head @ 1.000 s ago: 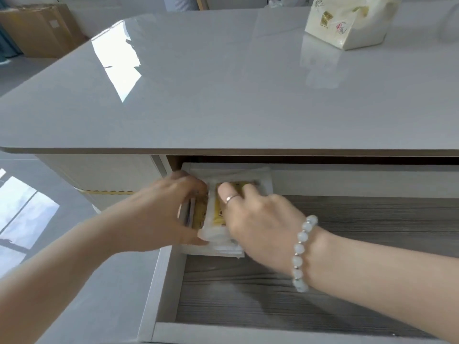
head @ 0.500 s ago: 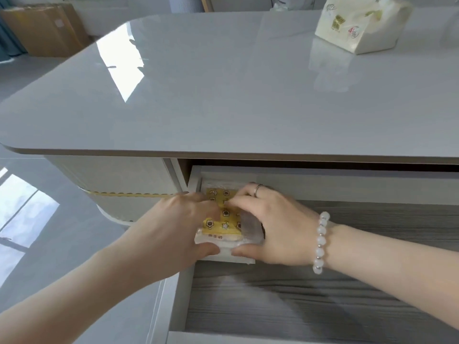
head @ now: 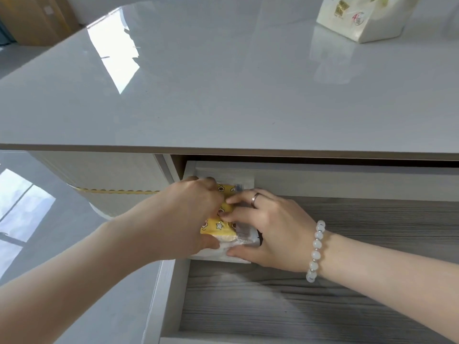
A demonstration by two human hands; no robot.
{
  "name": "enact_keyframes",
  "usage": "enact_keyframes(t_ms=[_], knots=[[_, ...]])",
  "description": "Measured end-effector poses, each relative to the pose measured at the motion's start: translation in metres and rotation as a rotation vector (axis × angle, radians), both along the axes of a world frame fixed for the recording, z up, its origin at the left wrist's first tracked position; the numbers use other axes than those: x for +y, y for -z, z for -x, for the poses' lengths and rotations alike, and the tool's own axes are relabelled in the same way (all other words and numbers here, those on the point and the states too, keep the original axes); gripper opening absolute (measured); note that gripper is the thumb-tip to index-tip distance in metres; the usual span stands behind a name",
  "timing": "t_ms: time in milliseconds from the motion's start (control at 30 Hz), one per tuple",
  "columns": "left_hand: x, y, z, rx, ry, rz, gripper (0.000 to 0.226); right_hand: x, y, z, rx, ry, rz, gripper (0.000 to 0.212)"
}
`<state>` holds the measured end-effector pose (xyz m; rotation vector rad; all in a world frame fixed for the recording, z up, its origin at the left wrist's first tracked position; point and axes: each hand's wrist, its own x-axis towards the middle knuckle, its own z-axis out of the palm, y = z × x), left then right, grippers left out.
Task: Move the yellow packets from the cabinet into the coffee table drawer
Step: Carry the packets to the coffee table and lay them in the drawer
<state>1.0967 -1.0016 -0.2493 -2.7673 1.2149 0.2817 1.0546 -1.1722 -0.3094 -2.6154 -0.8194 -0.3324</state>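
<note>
The coffee table drawer (head: 347, 244) is pulled out, showing its grey wood-grain floor. A stack of yellow packets (head: 218, 225) with star and flower prints in clear wrap lies in the drawer's back left corner. My left hand (head: 183, 214) grips the stack from the left, thumb under its near edge. My right hand (head: 270, 232), with a ring and a bead bracelet, holds the stack from the right, fingertips on top and thumb at the near edge. Most of the stack is hidden by both hands.
The glossy white table top (head: 223, 83) overhangs the drawer's back. A cream tissue pack (head: 360, 16) stands on it at the far right. Cardboard boxes (head: 37, 18) sit on the floor at the far left. The drawer floor to the right is bare.
Both hands have shifted on the stack, the right hand sliding off its top to the right side, so more of the yellow print shows. The view has moved slightly left.
</note>
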Motion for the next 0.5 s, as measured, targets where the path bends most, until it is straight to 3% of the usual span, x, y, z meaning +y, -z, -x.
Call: enact_keyframes(t_ms=[100,200,367,500], knots=[[-0.005,0.0,-0.005,0.001,-0.001,-0.091,0.038,0.002,-0.003,-0.002,-0.012,0.019,-0.005,0.045],[-0.005,0.004,-0.012,0.033,-0.01,-0.054,0.049,0.001,-0.008,-0.003,0.007,0.029,0.036,0.047],[0.001,0.009,-0.006,0.281,-0.237,0.243,0.06,0.007,-0.036,0.0,0.496,0.149,0.222,0.072],[0.011,-0.012,0.009,0.436,-0.452,0.218,0.049,0.01,-0.086,0.01,0.765,0.266,0.092,0.051]])
